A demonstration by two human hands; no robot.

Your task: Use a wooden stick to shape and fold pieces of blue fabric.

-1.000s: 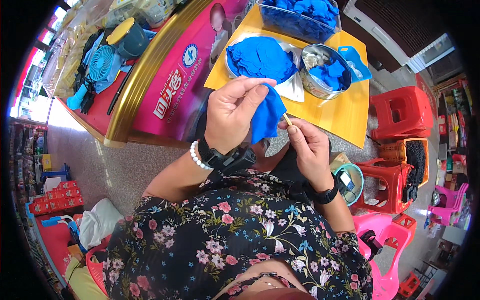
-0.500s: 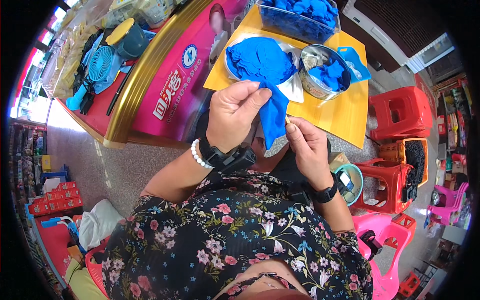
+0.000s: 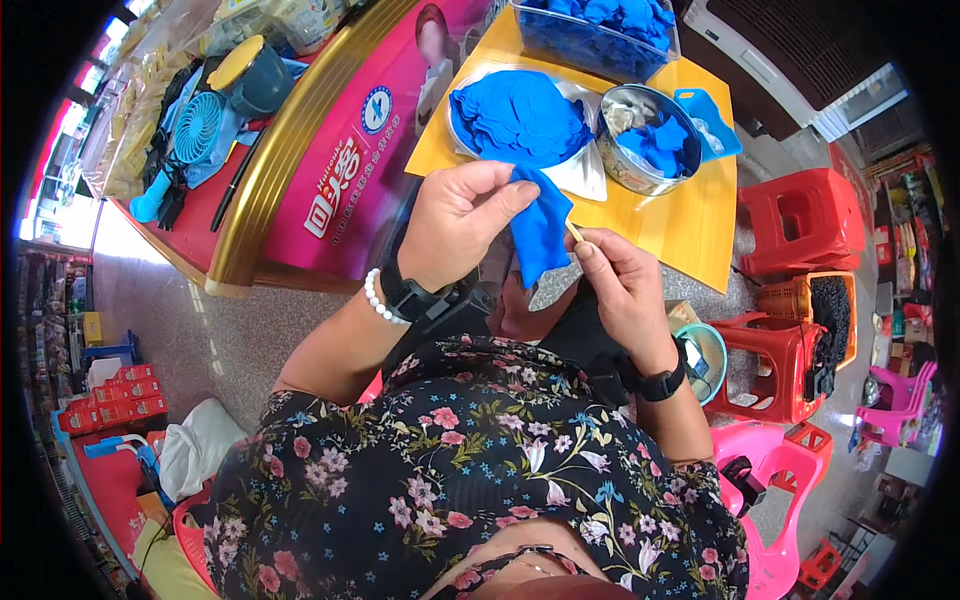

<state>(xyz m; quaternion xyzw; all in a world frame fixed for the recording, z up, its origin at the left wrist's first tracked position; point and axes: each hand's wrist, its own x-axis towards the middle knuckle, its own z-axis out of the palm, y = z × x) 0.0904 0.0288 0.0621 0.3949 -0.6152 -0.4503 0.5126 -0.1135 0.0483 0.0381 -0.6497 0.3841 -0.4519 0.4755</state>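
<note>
Between the thumb and fingers of my left hand (image 3: 450,225), a piece of blue fabric (image 3: 538,240) is pinched by its upper end and hangs down. My right hand (image 3: 625,295) grips a short thin wooden stick (image 3: 574,232), its tip at the fabric's right edge; I cannot tell whether they are joined. Just beyond my hands, a heap of blue fabric pieces (image 3: 520,118) lies on a white plate. To its right stands a round tin (image 3: 640,180) holding more blue fabric and some pale scraps.
Blue pieces fill a clear plastic box (image 3: 590,58) at the back of the yellow table (image 3: 690,245). A blue plastic basket (image 3: 712,125) sits by the tin. Left is a pink counter (image 3: 350,170) with a gold edge. Red stools (image 3: 800,225) and a teal bucket (image 3: 705,365) stand right.
My left hand and the fabric have shifted slightly left and up. The stick now shows more of its length, slanting up toward the fabric's edge.
</note>
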